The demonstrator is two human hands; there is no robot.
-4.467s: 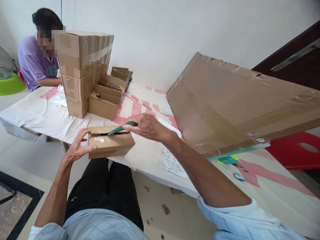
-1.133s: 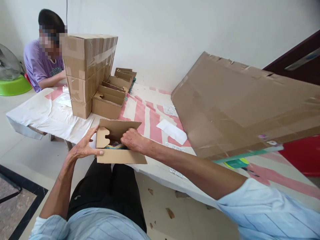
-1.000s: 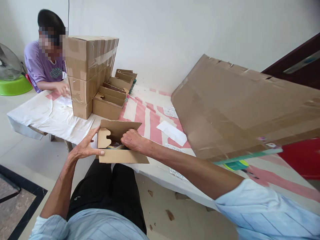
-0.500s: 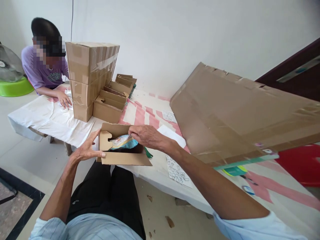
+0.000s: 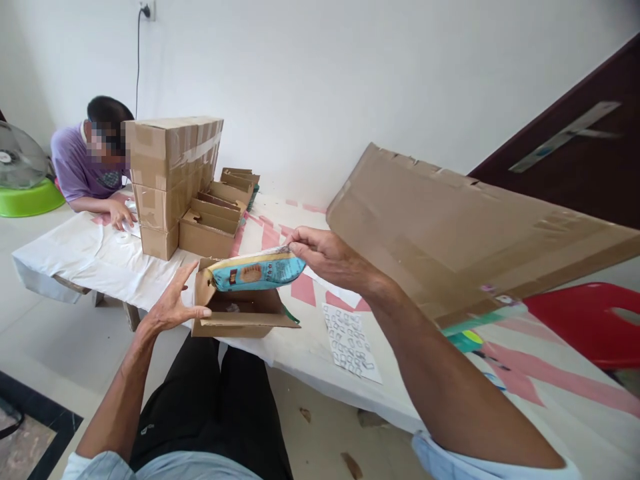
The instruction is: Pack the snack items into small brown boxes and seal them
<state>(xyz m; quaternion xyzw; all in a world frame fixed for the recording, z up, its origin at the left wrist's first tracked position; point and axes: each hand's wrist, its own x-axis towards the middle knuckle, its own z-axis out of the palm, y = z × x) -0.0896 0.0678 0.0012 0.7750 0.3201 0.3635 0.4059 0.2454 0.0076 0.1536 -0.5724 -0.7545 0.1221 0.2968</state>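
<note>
My right hand point(image 5: 323, 253) pinches the right end of a blue snack packet point(image 5: 265, 272). The packet has a pale yellow edge and a printed picture of a brown food, and it is held tilted over an open cardboard box point(image 5: 240, 329). Its left end is still at the box's left side. My left hand point(image 5: 173, 300) grips the box's left end, thumb on the front flap and fingers at the back corner. Inside the box a small pale scrap shows on the dark bottom.
Stacked taped cartons point(image 5: 153, 157) stand behind on the left, with open boxes point(image 5: 207, 230) beside them. A person point(image 5: 85, 160) leans on the table's far left. A big cardboard sheet point(image 5: 450, 233), a printed paper point(image 5: 350, 340) and a red chair point(image 5: 580, 320) are to the right.
My right hand has lifted the packet up and to the right, so its printed side now shows above the box. My left hand stays at the box's left end.
</note>
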